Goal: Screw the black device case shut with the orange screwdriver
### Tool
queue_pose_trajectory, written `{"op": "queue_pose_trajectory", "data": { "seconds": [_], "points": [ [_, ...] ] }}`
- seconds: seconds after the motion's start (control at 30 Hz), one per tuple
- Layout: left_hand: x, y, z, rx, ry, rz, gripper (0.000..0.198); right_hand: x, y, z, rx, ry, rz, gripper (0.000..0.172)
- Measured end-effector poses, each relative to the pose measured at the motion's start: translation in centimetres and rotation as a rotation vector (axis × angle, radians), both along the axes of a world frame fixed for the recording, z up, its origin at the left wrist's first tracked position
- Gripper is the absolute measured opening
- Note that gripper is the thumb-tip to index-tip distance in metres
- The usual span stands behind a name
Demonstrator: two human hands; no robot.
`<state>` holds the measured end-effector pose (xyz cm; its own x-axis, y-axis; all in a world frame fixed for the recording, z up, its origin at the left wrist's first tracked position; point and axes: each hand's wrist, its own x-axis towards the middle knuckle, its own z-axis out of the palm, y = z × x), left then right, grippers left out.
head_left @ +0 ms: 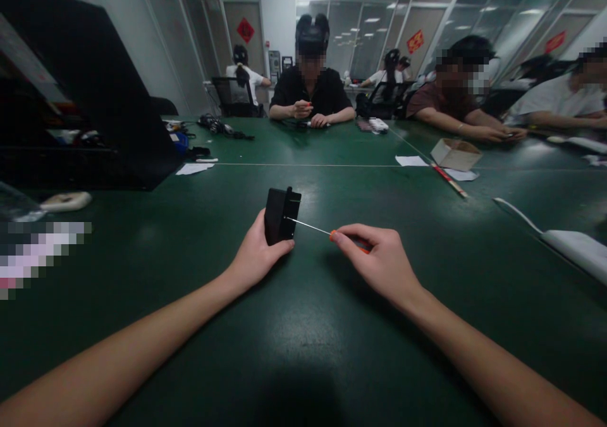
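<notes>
A small black box-shaped device (pixel 277 215) stands tilted over the green table (pixel 227 364), its flat side with small screw holes facing right. My left hand (pixel 256 250) is closed around its left and lower edges, the thumb along the near bottom. In my right hand (pixel 379 256) is a screwdriver (pixel 310 226) with an orange handle and a thin metal shaft, pinched between thumb and fingers. The shaft points left, and its tip meets the side of the device near a small screw or hole. My right palm hides most of the handle.
A large black panel (pixel 95 98) rises at the left, near a white object (pixel 66 201). Far right lie a cardboard box (pixel 455 155), a red stick (pixel 448 180) and a white power strip (pixel 578 247). A person (pixel 310 92) sits opposite, near black cables (pixel 220 126); others sit at the right.
</notes>
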<state>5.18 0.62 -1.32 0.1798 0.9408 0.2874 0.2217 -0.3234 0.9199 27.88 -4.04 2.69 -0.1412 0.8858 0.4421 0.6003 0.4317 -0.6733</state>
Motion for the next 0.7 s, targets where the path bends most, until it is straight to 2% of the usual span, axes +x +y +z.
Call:
{"op": "queue_pose_trajectory", "data": {
  "seconds": [0.3,0.4,0.53,0.7],
  "points": [
    [-0.01,-0.17,-0.23,0.048,0.059,0.023,0.058,0.02,0.11,-0.01,0.027,-0.041,-0.002,0.014],
    [-0.03,-0.15,-0.25,0.048,0.067,0.032,0.063,0.03,-0.03,-0.02,0.082,-0.078,0.000,0.014],
    [-0.10,-0.05,-0.20,0.043,0.050,0.045,0.071,0.34,-0.22,-0.13,0.263,-0.213,0.035,0.016],
    [-0.17,-0.12,0.17,0.061,0.065,0.070,0.066,0.92,-0.26,-0.33,0.551,-0.492,0.039,0.019]
  ]
}}
